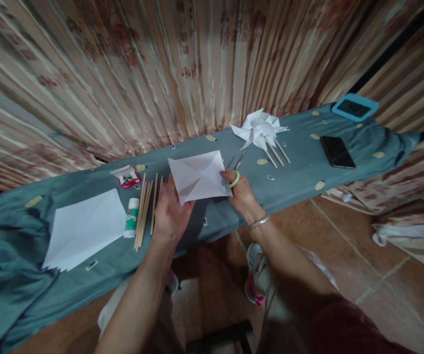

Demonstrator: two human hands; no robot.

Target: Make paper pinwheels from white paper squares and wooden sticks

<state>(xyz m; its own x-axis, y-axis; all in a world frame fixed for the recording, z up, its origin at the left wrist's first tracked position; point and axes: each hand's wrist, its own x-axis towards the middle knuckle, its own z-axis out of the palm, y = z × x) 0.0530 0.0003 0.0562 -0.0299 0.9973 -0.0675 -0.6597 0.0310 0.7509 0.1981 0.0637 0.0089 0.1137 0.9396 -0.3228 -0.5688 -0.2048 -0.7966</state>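
A creased square of white paper [201, 176] is held up over the cloth-covered table, its fold lines meeting near the middle. My left hand [169, 210] grips its left and lower edge, thumb below the sheet. At the right edge, my right hand [242, 192] holds scissors [233, 180] with pale yellow-green handles, the blades pointing up and away from me. The right fingers also seem to touch the paper's edge. Wooden sticks [143, 214] lie just left of my left hand. Beyond my right hand rest several white paper pinwheels [259, 129] on sticks.
A stack of white paper [86, 228] lies at the left, beside a glue stick [131, 218]. Behind these sits a small open red box [128, 178]. A black phone [337, 152] and a blue-framed digital clock [355, 107] are at the right. A curtain [182, 69] hangs behind the table.
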